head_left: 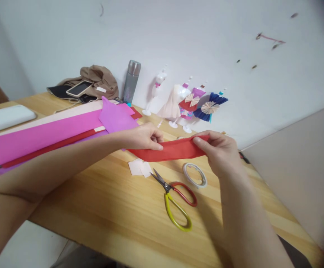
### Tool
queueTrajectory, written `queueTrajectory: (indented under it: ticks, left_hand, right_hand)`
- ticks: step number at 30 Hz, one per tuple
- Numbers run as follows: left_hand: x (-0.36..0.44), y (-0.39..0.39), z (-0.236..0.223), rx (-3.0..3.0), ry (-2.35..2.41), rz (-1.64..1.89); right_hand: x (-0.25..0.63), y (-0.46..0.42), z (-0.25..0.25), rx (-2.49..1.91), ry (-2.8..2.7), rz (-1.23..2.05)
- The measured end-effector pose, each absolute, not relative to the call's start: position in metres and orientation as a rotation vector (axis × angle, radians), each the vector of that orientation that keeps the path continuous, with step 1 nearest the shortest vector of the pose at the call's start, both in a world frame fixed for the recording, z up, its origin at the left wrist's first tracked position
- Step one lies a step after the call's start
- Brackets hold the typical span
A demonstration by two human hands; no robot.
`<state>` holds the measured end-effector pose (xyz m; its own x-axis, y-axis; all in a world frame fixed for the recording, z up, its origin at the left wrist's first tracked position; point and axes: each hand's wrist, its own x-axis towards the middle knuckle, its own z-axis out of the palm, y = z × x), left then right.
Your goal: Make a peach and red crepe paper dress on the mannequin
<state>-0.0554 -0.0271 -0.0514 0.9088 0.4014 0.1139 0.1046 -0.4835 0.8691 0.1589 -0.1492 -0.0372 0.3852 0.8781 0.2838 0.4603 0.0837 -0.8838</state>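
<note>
A folded strip of red paper [175, 149] is stretched between my two hands above the table. My left hand [147, 137] pinches its upper edge near the left part, fingers curled. At the other end my right hand [217, 147] grips the strip, thumb in front and fingers behind. Below the strip lie scissors [167, 187] with one red and one yellow handle, blades slightly apart. A roll of tape [195, 175] rests beside them, under my right hand. Small pale paper pieces [139, 167] lie left of the scissor tips.
Pink and purple paper sheets [39, 137] cover the table's left side. Behind stand a grey thermos [131, 82] and several small dress forms [178, 96] in paper outfits. A phone [79, 88] lies by brown cloth [100, 80]; a white box-like object [7, 117] sits far left.
</note>
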Motion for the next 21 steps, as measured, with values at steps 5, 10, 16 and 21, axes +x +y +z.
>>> queueTrajectory:
  ticks: [5, 10, 16, 21]
  left_hand:
    - [-0.059, -0.024, -0.047, 2.028, 0.449, 0.363]
    - [-0.061, -0.019, -0.049, 2.021, 0.464, 0.358]
    - [-0.059, -0.014, -0.055, 2.005, 0.603, 0.497]
    - [-0.057, -0.005, -0.058, 1.903, 0.657, 0.577]
  right_hand:
    - [0.162, -0.155, -0.027, -1.596, -1.186, 0.242]
    - [0.168, -0.161, -0.018, -1.597, -1.138, 0.14]
    - [0.177, -0.163, -0.015, -1.643, -1.075, 0.033]
    - [0.189, -0.165, -0.015, -1.728, -1.024, 0.096]
